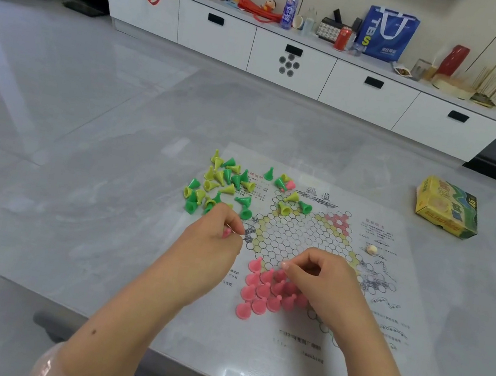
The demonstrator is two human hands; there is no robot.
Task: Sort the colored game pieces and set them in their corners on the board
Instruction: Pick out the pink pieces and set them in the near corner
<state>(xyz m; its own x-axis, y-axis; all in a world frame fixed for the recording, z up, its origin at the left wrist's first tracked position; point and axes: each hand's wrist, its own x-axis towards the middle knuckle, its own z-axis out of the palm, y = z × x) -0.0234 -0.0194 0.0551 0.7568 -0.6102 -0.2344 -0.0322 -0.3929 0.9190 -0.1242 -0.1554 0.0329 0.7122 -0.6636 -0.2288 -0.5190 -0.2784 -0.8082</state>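
Observation:
A paper game board [303,240] with a star of printed circles lies on the grey table. Several pink cone pieces [262,292] stand packed in the board's near corner. My right hand [319,282] hovers over them, fingertips pinched at the top of that cluster; what it holds is hidden. My left hand [215,238] is closed around a pink piece [226,233] just left of the board's circles. A mixed pile of green and yellow pieces [221,183] lies at the board's far left. One pink piece [290,185] rests among a few green and yellow ones further back.
A yellow-green game box [446,208] lies at the table's right. A small pale die [371,249] sits on the board's right side. A white cabinet [294,61] with bottles and bags stands behind. The table's near edge [178,360] runs under my forearms.

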